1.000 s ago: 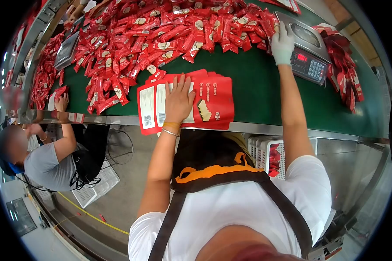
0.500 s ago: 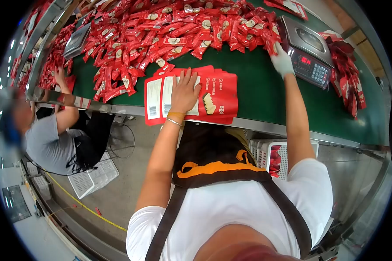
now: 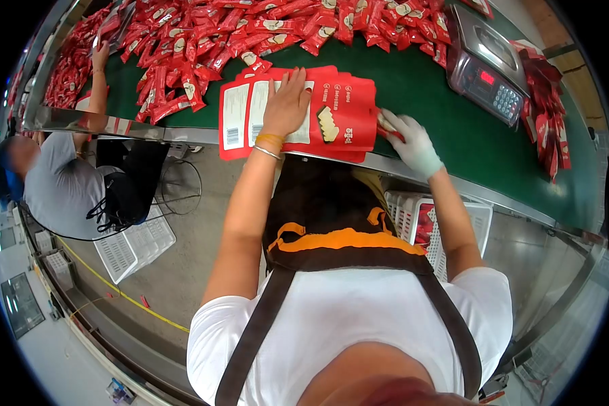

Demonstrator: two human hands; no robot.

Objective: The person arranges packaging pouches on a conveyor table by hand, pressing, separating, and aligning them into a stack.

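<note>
From my remote seat, I look down through the head camera at a green worktop point(image 3: 453, 159). My left hand point(image 3: 287, 108) lies palm down on the red printed pouches point(image 3: 353, 91), its fingers slightly apart, not gripping them. The pouches lie overlapping at the worktop's near edge, with white label panels and barcodes facing up. My right hand point(image 3: 414, 143), in a white glove, has its fingers closed on a red wrapped packet point(image 3: 392, 127) at the pouches' right edge; I can't tell whether packet and pouches touch.

Beyond the pouches, I see a broad heap of red wrapped snacks point(image 3: 240, 30). To the right stands a digital scale point(image 3: 479, 84) with a steel pan and a lit red display; more red packaging point(image 3: 551, 139) lies just beyond its right side. Below the worktop, a white crate point(image 3: 479, 227) holds red packets. At far left, a co-worker point(image 3: 61, 179) in a grey top reaches one hand point(image 3: 100, 57) towards the packets there.
</note>
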